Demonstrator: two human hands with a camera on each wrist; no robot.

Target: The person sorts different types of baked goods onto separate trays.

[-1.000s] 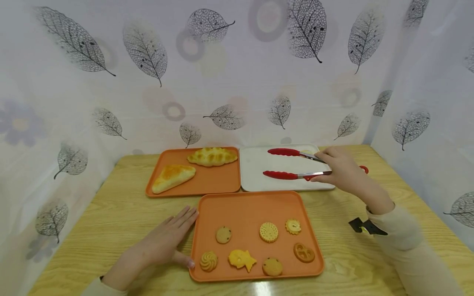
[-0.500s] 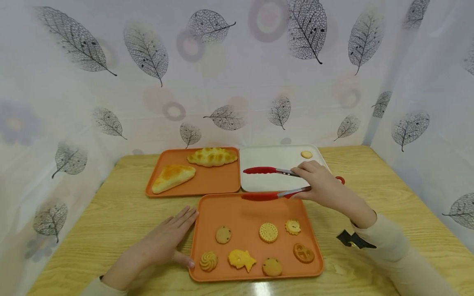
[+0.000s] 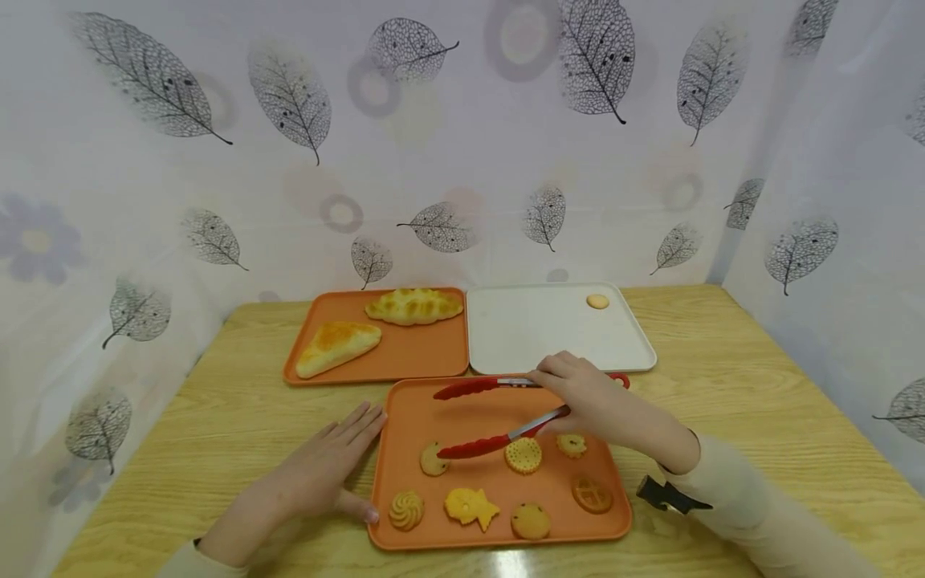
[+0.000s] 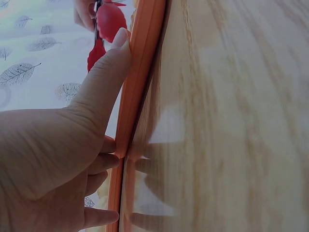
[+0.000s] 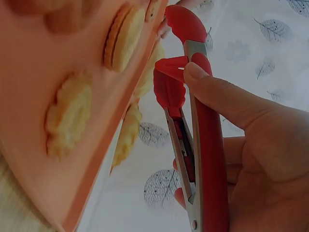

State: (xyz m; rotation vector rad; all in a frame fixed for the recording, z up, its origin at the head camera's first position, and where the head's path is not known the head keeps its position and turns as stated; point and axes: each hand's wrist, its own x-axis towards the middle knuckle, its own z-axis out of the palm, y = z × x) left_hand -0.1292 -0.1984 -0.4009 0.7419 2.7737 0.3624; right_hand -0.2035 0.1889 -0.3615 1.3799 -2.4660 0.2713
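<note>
My right hand (image 3: 588, 397) grips red-tipped metal tongs (image 5: 210, 159), their arms spread and nothing between the tips. They hang over the front orange tray (image 3: 491, 413), the nearer tip overlapping a round chocolate-chip cookie (image 3: 432, 461) in the head view. My left hand (image 3: 318, 466) lies with straight fingers at that tray's left edge, and the left wrist view has its thumb against the rim (image 4: 137, 82). On the tray also lie a dotted round biscuit (image 3: 523, 456), a scalloped cookie (image 3: 571, 445), a pretzel cookie (image 3: 591, 494), a swirl cookie (image 3: 406, 510), a fish-shaped cookie (image 3: 470, 507) and another chip cookie (image 3: 531, 522).
Behind, a second orange tray (image 3: 412, 361) holds a triangular pastry (image 3: 336, 347) and a croissant-like bread (image 3: 413, 307). Beside it a white tray (image 3: 520, 321) carries one small round cookie (image 3: 597, 301). A leaf-patterned curtain (image 3: 462, 160) stands behind the wooden table (image 3: 708, 377).
My right hand has carried the spread tongs from above the white tray toward me and to the left, over the front orange tray. My left hand has stayed in place.
</note>
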